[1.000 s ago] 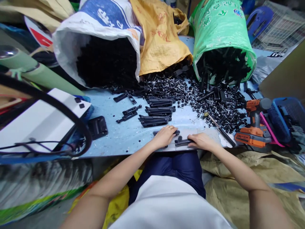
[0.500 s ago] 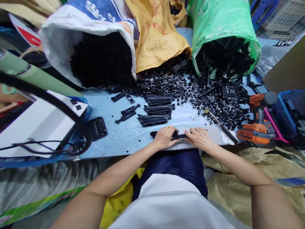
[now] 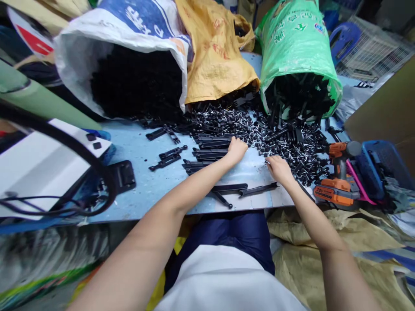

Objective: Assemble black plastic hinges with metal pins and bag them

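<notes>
A: Twelve is straight ahead. Report the left hand (image 3: 238, 149).
B: At twelve, at the right-hand ends of the stacks (image 3: 209, 154) of black parts. Fingers curled; I cannot tell whether that grip is closed on a part. Its forearm crosses over the nearest stack.
A: The right hand (image 3: 279, 169)?
B: At one o'clock, on the near edge of the loose pins (image 3: 296, 147). Fingertips gathered and pointing toward eleven; whether that grip has a pin between them cannot be told.
A: And the bars (image 3: 229, 188)?
B: Three, black, at twelve, lying along the near edge of the desk (image 3: 152, 185), clear of both hands. Two run roughly end to end; the third slants from beneath the left forearm toward four.
A: Surroundings?
B: White sack (image 3: 73, 73) at eleven, its mouth full of black pieces. Yellow sack (image 3: 217, 60) at twelve, green sack (image 3: 293, 47) between twelve and one, both mouths facing the desk. Orange drill (image 3: 337, 185) at two, upright on its battery, beside the blue basket (image 3: 368, 151).
</notes>
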{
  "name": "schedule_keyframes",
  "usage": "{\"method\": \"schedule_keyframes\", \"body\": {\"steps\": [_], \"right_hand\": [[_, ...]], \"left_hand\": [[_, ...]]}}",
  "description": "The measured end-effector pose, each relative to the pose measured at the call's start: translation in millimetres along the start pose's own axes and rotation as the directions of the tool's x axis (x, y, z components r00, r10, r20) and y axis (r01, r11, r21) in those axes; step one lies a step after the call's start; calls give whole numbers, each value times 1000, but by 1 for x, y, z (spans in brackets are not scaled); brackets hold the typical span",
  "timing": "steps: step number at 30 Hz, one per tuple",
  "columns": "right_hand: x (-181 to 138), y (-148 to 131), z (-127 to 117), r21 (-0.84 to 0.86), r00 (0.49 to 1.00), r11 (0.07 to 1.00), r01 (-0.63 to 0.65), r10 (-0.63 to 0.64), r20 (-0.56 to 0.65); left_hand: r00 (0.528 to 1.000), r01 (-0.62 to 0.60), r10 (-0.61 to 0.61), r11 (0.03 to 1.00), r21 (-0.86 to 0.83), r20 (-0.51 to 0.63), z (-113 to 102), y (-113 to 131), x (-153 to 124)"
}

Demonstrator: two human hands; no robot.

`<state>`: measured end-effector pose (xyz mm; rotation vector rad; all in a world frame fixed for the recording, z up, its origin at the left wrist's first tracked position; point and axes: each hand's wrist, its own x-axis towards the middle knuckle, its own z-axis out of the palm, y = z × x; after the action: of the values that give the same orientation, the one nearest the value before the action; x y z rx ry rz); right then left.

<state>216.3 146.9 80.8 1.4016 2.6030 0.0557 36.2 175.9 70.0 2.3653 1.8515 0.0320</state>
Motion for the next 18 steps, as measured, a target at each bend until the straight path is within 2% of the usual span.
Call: {"method": "schedule_keyframes", "body": {"steps": [2, 5, 8, 10, 12, 14, 16, 18], "right_hand": [[13, -1, 0, -50, 999, 998, 23, -22, 37], [21, -1, 4, -44, 993, 994, 96, -93, 66], [13, 2, 10, 155, 995, 983, 96, -89, -50], [2, 0, 13, 350, 986, 925, 150, -114, -122], [-8, -6, 13, 493, 967, 833, 252, -199, -159], [-15, -16, 9, 553, 943, 764, 333, -282, -178], [-17, -27, 2, 549, 925, 749, 372, -345, -156], [-17, -38, -6, 498, 917, 783, 373, -392, -72]], "left_hand": [[999, -31, 31, 1000, -1, -14, -4, -2, -4], [997, -51, 50, 999, -8, -60, -7, -13, -36], [992, -40, 31, 996, -79, -120, -10, -35, -86], [991, -25, 8, 991, -128, -132, -10, -50, -120], [995, -1, -11, 992, -126, -94, -10, -59, -148], [1000, 4, -5, 998, -70, -4, -9, -61, -166], [995, -19, 18, 1000, 2, 102, -11, -57, -174], [983, -54, 42, 996, 64, 178, -15, -50, -176]]}}
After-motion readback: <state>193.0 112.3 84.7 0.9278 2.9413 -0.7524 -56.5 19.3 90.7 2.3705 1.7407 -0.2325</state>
